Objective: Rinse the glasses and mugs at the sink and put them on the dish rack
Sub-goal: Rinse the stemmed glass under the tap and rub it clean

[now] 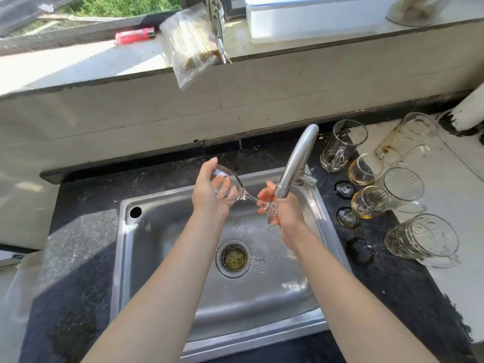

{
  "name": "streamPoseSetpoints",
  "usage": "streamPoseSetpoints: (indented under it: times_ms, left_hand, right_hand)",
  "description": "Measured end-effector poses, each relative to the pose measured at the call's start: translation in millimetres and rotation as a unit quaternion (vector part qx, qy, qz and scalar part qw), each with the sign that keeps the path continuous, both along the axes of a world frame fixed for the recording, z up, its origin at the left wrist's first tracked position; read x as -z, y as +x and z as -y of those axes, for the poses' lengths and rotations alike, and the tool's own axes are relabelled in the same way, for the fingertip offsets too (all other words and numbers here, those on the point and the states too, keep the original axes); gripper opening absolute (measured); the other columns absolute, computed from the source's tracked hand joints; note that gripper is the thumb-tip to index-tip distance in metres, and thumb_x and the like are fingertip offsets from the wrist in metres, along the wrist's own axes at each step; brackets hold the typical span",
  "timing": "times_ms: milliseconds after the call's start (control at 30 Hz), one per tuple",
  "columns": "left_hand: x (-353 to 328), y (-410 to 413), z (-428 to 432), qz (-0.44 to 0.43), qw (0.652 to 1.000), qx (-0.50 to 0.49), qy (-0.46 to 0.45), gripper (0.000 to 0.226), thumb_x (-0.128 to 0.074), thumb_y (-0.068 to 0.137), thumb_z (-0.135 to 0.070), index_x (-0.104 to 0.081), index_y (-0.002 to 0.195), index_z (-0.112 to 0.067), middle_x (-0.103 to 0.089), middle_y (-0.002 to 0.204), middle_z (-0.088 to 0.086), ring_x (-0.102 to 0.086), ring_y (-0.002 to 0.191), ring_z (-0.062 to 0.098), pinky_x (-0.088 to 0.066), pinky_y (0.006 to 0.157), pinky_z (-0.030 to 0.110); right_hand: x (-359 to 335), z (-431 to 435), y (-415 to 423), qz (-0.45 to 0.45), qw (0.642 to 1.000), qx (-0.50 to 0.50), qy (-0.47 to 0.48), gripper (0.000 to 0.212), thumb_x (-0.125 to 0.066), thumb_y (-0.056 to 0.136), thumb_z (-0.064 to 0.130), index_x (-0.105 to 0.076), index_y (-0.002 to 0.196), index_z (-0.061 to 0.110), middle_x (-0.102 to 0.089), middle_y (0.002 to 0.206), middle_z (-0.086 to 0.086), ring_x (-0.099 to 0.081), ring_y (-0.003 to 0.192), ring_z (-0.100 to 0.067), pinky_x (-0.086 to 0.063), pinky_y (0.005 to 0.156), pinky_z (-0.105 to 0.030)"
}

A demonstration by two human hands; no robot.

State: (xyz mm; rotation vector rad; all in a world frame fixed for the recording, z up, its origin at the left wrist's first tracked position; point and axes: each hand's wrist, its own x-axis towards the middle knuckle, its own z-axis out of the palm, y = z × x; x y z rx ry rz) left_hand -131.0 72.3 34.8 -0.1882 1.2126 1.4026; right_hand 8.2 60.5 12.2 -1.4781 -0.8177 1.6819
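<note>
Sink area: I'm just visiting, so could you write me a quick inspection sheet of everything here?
Surface: dark stone counter around a steel sink, basin wet.
Job's things: wine glass held sideways under the faucet; several unwashed glasses and mugs right of the sink, some with amber dregs; dish rack not seen.
Clutter: red lighter, bag of sticks and white box on the window ledge.
Hands: left hand cups the bowl; right hand grips the foot.
Cables: nothing seen.
Surroundings: tiled wall, window with greenery outside.
</note>
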Motion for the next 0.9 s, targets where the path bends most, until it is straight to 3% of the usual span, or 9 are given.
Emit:
streamPoseSetpoints:
  times_ms: [100, 200, 333, 400, 467, 567, 700, 767, 900]
  left_hand:
    - [1.5, -3.6, 3.6, 0.033, 0.998, -0.028, -0.052, 0.032, -0.071, 0.079, -0.034, -0.054, 0.098, -0.014, -0.056, 0.093, 0.007, -0.056, 0.092, 0.021, -0.048, 0.095, 0.042]
    - [8.6, 1.6, 12.2, 0.061, 0.994, -0.031, -0.080, 0.049, -0.068, 0.082, -0.036, -0.046, 0.120, -0.012, -0.054, 0.101, 0.012, -0.055, 0.103, 0.025, -0.048, 0.088, 0.048]
    - [18.7, 5.2, 16.6, 0.062, 0.994, -0.048, -0.080, 0.056, -0.067, 0.083, -0.037, -0.044, 0.126, -0.010, -0.054, 0.095, 0.011, -0.057, 0.097, 0.025, -0.045, 0.097, 0.046]
    - [23.4, 5.5, 17.6, 0.048, 0.995, -0.041, -0.076, 0.058, -0.066, 0.083, -0.037, -0.043, 0.129, -0.010, -0.055, 0.094, 0.010, -0.057, 0.095, 0.023, -0.044, 0.097, 0.045]
    - [25.2, 6.5, 18.8, 0.034, 0.997, -0.028, -0.066, 0.058, -0.065, 0.084, -0.036, -0.042, 0.130, -0.010, -0.055, 0.096, 0.009, -0.057, 0.095, 0.023, -0.045, 0.094, 0.043]
    - [24.5, 5.9, 18.1, 0.027, 0.998, -0.018, -0.045, 0.046, -0.065, 0.084, -0.033, -0.045, 0.119, -0.011, -0.054, 0.093, 0.008, -0.057, 0.083, 0.021, -0.049, 0.085, 0.040]
    - [22.9, 11.1, 17.3, 0.032, 0.999, 0.008, -0.002, 0.032, -0.067, 0.082, -0.030, -0.047, 0.102, -0.015, -0.051, 0.082, 0.005, -0.050, 0.064, 0.017, -0.048, 0.071, 0.033]
    - [23.1, 14.4, 17.5, 0.039, 0.999, 0.001, 0.019, 0.030, -0.067, 0.081, -0.028, -0.046, 0.098, -0.016, -0.049, 0.078, 0.004, -0.047, 0.060, 0.016, -0.046, 0.068, 0.031]
    - [24.7, 10.0, 14.3, 0.042, 0.996, 0.012, 0.084, 0.027, -0.064, 0.082, -0.028, -0.042, 0.069, -0.020, -0.046, 0.071, 0.000, -0.043, 0.054, 0.014, -0.046, 0.063, 0.027]
  right_hand:
    - [-0.8, 0.4, -12.3, 0.025, 0.998, 0.047, 0.017, 0.046, -0.035, 0.103, 0.028, -0.052, 0.065, 0.009, -0.050, 0.051, 0.000, -0.045, 0.039, -0.006, -0.035, 0.036, -0.017]
    - [1.5, 0.0, -14.9, 0.036, 0.990, 0.125, -0.047, 0.046, -0.032, 0.103, 0.025, -0.046, 0.062, 0.012, -0.046, 0.049, -0.003, -0.034, 0.028, -0.006, -0.021, 0.031, -0.013]
    - [2.7, 3.8, -15.0, -0.088, 0.959, 0.185, -0.198, 0.040, -0.042, 0.100, 0.035, -0.046, 0.068, 0.011, -0.041, 0.039, 0.000, -0.022, 0.024, -0.008, -0.013, 0.032, -0.012]
    - [2.5, 7.0, -14.3, -0.081, 0.959, 0.166, -0.213, 0.045, -0.041, 0.099, 0.044, -0.046, 0.071, 0.009, -0.037, 0.035, 0.002, -0.020, 0.024, -0.008, -0.014, 0.032, -0.012]
    - [1.0, 9.3, -14.9, -0.021, 0.976, 0.154, -0.154, 0.046, -0.036, 0.101, 0.042, -0.045, 0.068, 0.010, -0.039, 0.045, -0.001, -0.023, 0.027, -0.008, -0.016, 0.031, -0.014]
    - [-4.2, 11.3, -15.0, 0.019, 0.987, 0.142, -0.075, 0.047, -0.034, 0.102, 0.036, -0.043, 0.062, 0.014, -0.040, 0.053, -0.002, -0.030, 0.036, -0.011, -0.020, 0.034, -0.017]
    - [-1.7, 7.8, 1.1, -0.081, 0.968, 0.135, -0.196, 0.057, -0.030, 0.099, 0.054, -0.038, 0.057, 0.016, -0.036, 0.040, 0.001, -0.023, 0.028, -0.010, -0.014, 0.035, -0.012]
    - [-0.1, 4.8, 9.1, -0.097, 0.962, 0.096, -0.235, 0.061, -0.027, 0.097, 0.062, -0.041, 0.063, 0.013, -0.036, 0.042, 0.000, -0.025, 0.029, -0.010, -0.015, 0.034, -0.012]
    - [-6.9, 3.2, 19.2, -0.020, 0.974, -0.039, -0.222, 0.066, -0.024, 0.095, 0.065, -0.053, 0.085, 0.006, -0.049, 0.060, -0.007, -0.040, 0.036, -0.012, -0.027, 0.031, -0.015]
